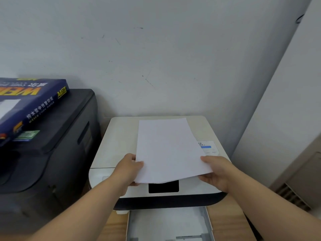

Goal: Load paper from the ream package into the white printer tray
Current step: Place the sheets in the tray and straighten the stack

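Note:
A thin stack of white paper [166, 148] hovers flat over the top of the white printer [119, 136]. My left hand [128, 168] pinches its near left corner and my right hand [215, 173] grips its near right corner. Below the printer's dark front, the white paper tray [166, 225] is pulled out toward me, and I see no sheets in it. The dark blue ream package [33, 103] lies at the far left on top of a black printer [57, 153].
A grey-white wall stands close behind both printers, and a white panel [286, 101] rises on the right. A beige unit with vent slats [298, 188] sits low at the right. The wooden tabletop [227, 225] shows beside the tray.

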Demonstrator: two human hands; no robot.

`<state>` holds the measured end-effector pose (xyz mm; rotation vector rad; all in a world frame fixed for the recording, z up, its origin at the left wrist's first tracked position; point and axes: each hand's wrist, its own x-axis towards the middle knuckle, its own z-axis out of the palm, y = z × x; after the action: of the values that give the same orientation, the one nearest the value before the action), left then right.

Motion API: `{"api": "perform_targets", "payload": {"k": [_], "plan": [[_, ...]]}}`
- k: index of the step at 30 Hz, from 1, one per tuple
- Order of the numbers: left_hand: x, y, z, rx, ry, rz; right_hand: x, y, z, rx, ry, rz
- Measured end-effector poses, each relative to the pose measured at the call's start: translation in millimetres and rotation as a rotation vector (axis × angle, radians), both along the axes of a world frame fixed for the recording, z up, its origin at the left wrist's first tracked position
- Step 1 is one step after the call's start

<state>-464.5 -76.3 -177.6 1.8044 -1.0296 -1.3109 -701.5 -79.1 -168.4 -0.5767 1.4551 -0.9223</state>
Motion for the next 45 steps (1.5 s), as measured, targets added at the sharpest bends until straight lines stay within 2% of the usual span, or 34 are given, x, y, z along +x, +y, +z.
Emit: {"api": "perform_targets", "payload": {"k": [1, 5, 7, 14, 17, 22, 26, 29, 38, 45], "plan": [[-0.4, 1.5, -1.9, 0.0, -0.013, 0.001, 1.0, 1.3, -0.8, 0.001, 0.014, 0.011], [-8.7, 13.7, -4.5, 0.082, 0.185, 0.039, 11.2, 8.9, -3.7, 0.013, 0.101, 0.098], [-10.4, 18.0, -6.7, 0.089, 0.204, 0.041, 14.4, 12.1, -3.0, -0.003, 0.167, 0.122], [-12.5, 35.2, -0.6, -0.049, 0.012, -0.018, 12.0, 33.9, 7.2, -0.166, 0.356, 0.176], [-11.5, 52.5, 5.1, -0.133, 0.003, -0.035, 8.6, 58.1, 9.3, -0.247, 0.392, 0.162], [-12.8, 97.1, 1.0, -0.209, -0.036, -0.052, 4.9, 111.5, -6.5, -0.348, 0.396, 0.112], [-15.2, 146.8, -15.1, -0.198, 0.013, -0.038, 2.2, 159.8, -21.1, -0.36, 0.361, 0.105], [-20.0, 194.8, -28.4, -0.191, 0.054, -0.035, -0.2, 204.5, -32.6, -0.333, 0.326, 0.124], [-27.1, 341.1, -80.4, -0.101, -0.001, -0.034, -15.6, 341.7, -92.5, -0.242, 0.359, 0.18], [-22.3, 388.1, -87.1, -0.004, -0.038, -0.047, -14.4, 389.5, -105.8, -0.107, 0.259, 0.162]]}}
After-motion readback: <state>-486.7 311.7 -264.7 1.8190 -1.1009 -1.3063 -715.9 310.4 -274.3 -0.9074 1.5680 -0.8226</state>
